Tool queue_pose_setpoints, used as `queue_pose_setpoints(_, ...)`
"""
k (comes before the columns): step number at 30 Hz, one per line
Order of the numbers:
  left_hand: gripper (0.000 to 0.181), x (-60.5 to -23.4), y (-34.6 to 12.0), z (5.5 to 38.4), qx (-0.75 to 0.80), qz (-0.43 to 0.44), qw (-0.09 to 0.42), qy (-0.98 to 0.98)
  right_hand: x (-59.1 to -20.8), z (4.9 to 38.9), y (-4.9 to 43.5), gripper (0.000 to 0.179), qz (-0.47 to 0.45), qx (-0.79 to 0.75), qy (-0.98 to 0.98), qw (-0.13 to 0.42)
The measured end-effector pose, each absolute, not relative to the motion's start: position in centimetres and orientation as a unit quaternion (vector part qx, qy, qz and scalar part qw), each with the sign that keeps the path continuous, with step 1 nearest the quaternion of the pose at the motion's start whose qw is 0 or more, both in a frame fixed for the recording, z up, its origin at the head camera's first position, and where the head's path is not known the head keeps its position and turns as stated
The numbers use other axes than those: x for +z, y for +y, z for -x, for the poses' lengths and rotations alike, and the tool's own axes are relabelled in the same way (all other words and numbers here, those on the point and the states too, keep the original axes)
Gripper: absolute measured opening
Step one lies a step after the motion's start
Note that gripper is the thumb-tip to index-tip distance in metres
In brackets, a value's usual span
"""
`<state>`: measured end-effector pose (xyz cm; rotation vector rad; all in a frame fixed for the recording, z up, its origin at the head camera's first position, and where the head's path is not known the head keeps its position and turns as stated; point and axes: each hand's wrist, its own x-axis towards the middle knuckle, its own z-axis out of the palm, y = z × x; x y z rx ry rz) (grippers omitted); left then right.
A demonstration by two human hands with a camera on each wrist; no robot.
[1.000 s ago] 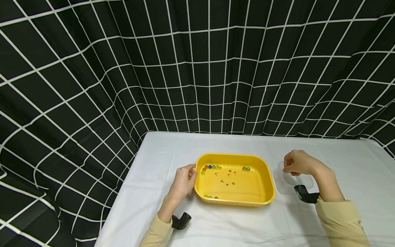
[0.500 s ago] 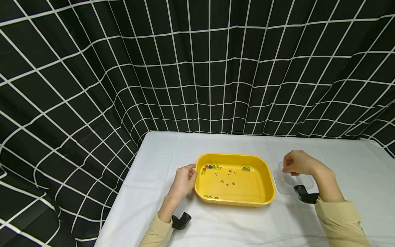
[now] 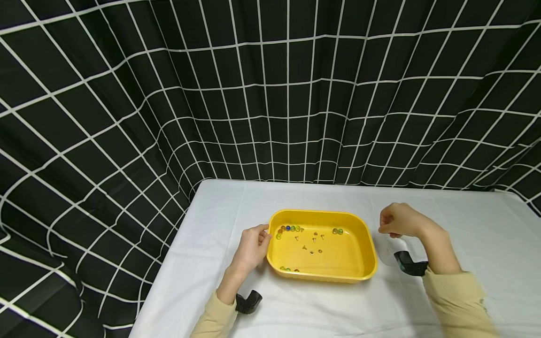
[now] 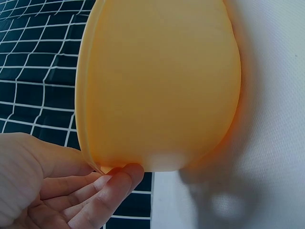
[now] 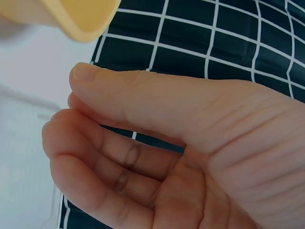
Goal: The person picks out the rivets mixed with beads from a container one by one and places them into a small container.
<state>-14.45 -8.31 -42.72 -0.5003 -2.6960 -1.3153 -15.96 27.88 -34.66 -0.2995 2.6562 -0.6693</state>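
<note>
The yellow tray [image 3: 338,261] sits near the middle of the tabletop [image 3: 228,202]. On its floor, glass marbles [image 3: 288,228] line the wall toward 10 o'clock, with a pair toward 1 o'clock and three more toward 7; being round, they have probably rolled to rest there. Small brass-coloured screws [image 3: 314,240] lie scattered around the centre, where their heads likely stop them rolling far. At 9 o'clock the left hand [image 3: 249,247] pinches the rim between thumb and fingers, presumably to steady it. A clear container [image 3: 384,253] stands just outside at 3 o'clock, probably for short reaches. The right hand [image 3: 399,220] hangs above, toward 2 o'clock, fingers curled toward the thumb; whether they pinch anything tiny I cannot tell. A black gridded curtain [image 3: 296,117] hangs at 12 o'clock.
</note>
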Motion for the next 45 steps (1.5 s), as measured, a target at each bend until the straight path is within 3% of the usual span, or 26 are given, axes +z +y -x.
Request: queue_pose_setpoints(45,0.026,-43.0,-8.4,14.7,-0.431,0.174,0.060,-0.883,-36.6,17.8,21.6,0.015,0.149,-0.249,0.940,0.180)
